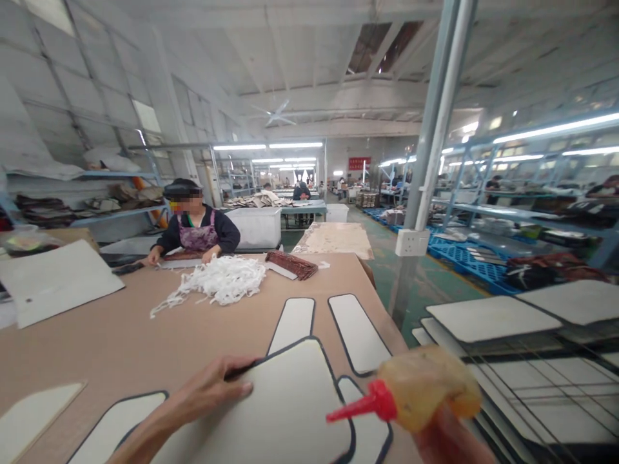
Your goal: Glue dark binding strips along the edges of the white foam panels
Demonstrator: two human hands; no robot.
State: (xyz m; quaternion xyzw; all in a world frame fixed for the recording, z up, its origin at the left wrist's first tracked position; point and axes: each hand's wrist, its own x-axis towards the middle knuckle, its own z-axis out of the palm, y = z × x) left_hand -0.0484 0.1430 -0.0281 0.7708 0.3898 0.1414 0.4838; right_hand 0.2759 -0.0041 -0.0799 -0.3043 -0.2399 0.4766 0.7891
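My left hand [213, 390] grips the upper left edge of a large cream panel [285, 399] with a dark border, thumb on its face and fingers out of sight beneath. In my right hand [447, 435] is a squeeze bottle [425, 386], its yellowish body tilted and its red nozzle [360, 405] pointing left over the panel's right side. The nozzle tip looks apart from the panel, though the gap is hard to judge. Behind the panel lie narrower dark-edged panels, one on the left [294, 319] and one on the right [358, 335].
Across the brown table [203, 335], a co-worker [198, 225] handles material near a heap of white strips [225, 278] and a brown bundle [293, 264]. A wire rack [546, 386] holding panels stands at right, beside a metal post [430, 129] with a socket box [412, 243].
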